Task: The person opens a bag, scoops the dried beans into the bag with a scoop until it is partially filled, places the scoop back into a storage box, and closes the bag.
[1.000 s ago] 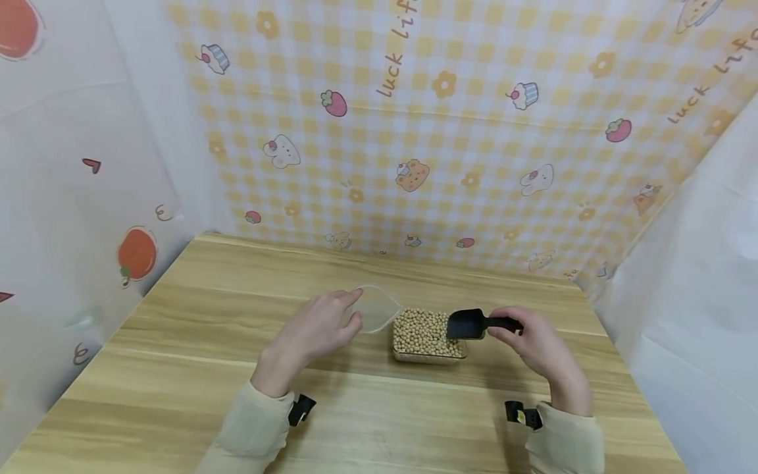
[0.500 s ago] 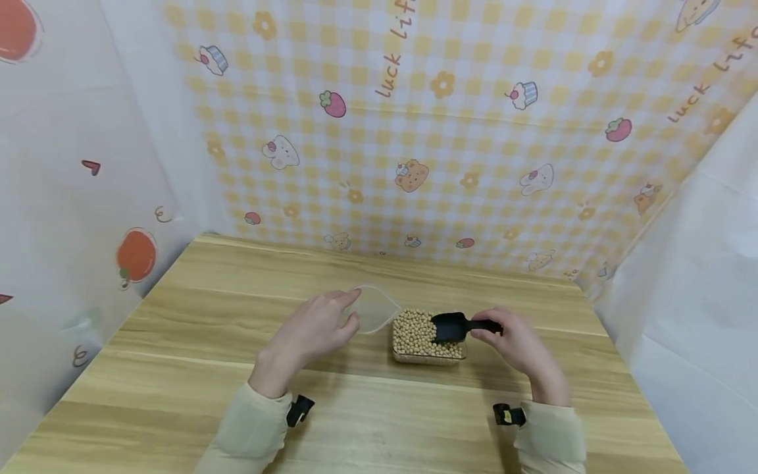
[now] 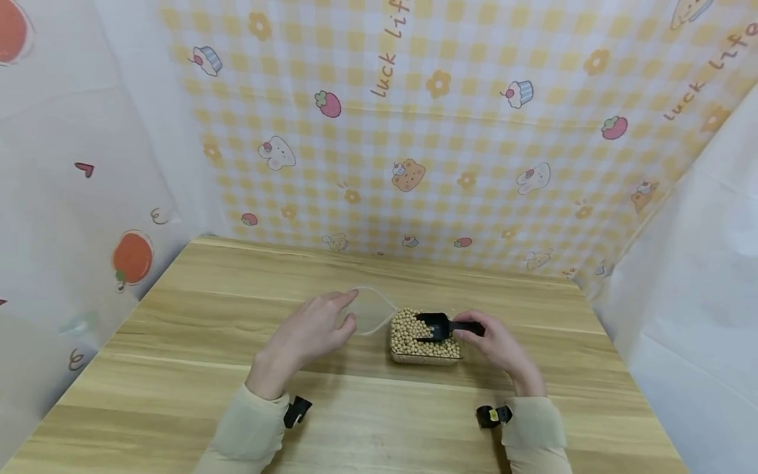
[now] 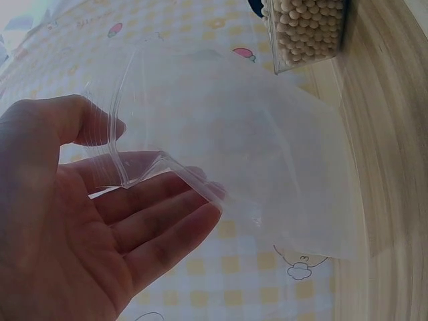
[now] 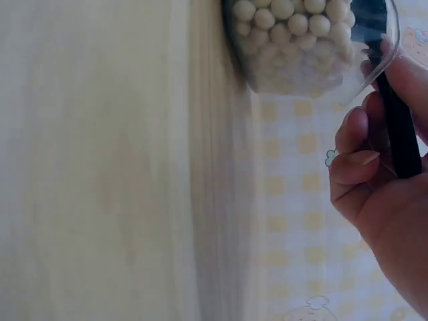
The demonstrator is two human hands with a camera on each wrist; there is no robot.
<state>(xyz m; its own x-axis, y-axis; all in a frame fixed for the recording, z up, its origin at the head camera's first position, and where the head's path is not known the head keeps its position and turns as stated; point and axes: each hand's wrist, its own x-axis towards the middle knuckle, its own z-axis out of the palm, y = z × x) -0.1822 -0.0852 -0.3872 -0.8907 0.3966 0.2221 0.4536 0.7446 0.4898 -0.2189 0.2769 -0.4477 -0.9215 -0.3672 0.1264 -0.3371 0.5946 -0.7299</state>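
I have the right hand (image 3: 494,345) pinching one black scoop (image 3: 437,328) by its handle; the blade sits just left of that hand, among pale beans (image 3: 405,334) too many to count, in one clear container (image 3: 425,360). My left hand (image 3: 310,329), thumb and forefinger well spread, holds one clear bag (image 4: 221,127) at its mouth, just to that hand's right.

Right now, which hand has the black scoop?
The right hand: it grips the black scoop, down among the beans in the clear box. The left hand holds the clear bag instead.
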